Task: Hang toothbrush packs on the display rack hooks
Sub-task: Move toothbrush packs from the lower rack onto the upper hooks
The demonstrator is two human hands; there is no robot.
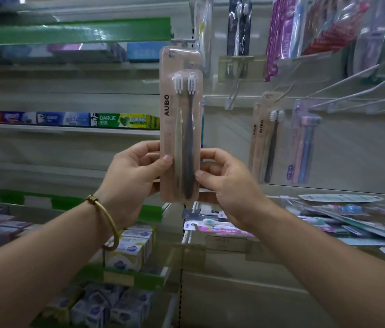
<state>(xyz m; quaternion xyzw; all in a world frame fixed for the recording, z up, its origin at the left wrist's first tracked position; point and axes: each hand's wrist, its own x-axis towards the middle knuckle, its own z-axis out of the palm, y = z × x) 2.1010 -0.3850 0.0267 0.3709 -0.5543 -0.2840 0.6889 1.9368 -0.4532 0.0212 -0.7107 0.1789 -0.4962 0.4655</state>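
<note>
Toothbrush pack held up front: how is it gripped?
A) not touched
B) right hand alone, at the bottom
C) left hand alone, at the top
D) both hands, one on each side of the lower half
D: the left hand and the right hand each pinch a side of the toothbrush pack at its lower half, thumbs on its front.

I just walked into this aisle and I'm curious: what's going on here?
A person holds a tall beige AUBO toothbrush pack upright in both hands. The left hand pinches its left edge and the right hand pinches its right edge. The pack's top is raised to a grey metal display hook, but I cannot tell whether it is threaded on. Matching beige hanging packs are on hooks to the right, and loose toothbrush packs lie piled on the shelf below.
</note>
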